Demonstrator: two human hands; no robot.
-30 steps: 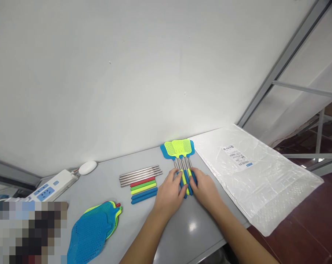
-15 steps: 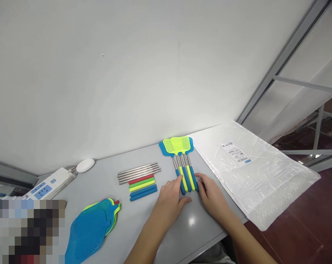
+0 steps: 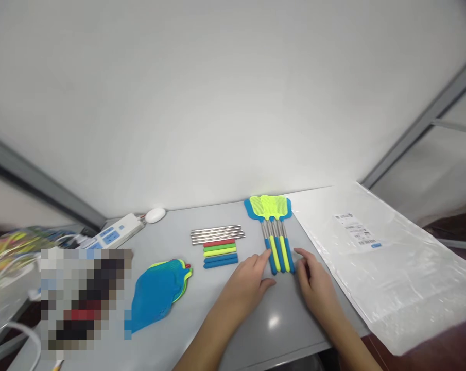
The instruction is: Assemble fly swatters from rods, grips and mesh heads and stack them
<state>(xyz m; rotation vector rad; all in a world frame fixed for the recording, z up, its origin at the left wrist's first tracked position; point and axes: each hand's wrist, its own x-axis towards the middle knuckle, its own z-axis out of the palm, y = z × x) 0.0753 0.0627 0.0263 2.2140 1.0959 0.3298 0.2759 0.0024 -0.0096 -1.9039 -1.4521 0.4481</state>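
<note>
Several fly swatters (image 3: pixel 279 252) lie side by side on the grey table, yellow and blue heads overlapping at the back, metal rods below them and blue and yellow handles towards me. My left hand (image 3: pixel 250 278) rests at the left of the row, its fingertips at the leftmost blue handle and its thumb spread away. On the other side, my right hand (image 3: pixel 313 275) is beside the rightmost blue handle, fingers bent and thumb apart, with nothing held. Left of my hands are loose metal rods (image 3: pixel 217 235) above a row of red, green, yellow and blue handles (image 3: pixel 220 254).
Loose swatter heads (image 3: pixel 159 291), blue on top, are stacked at the left. Behind them are a power strip (image 3: pixel 117 232) and a white oval object (image 3: pixel 155 215). A white plastic package (image 3: pixel 356 278) with a label covers the table's right side. A wall stands behind.
The view has turned left, so everything sits further right in the picture. The swatters look unmoved on the table, with both hands still on either side of their handles.
</note>
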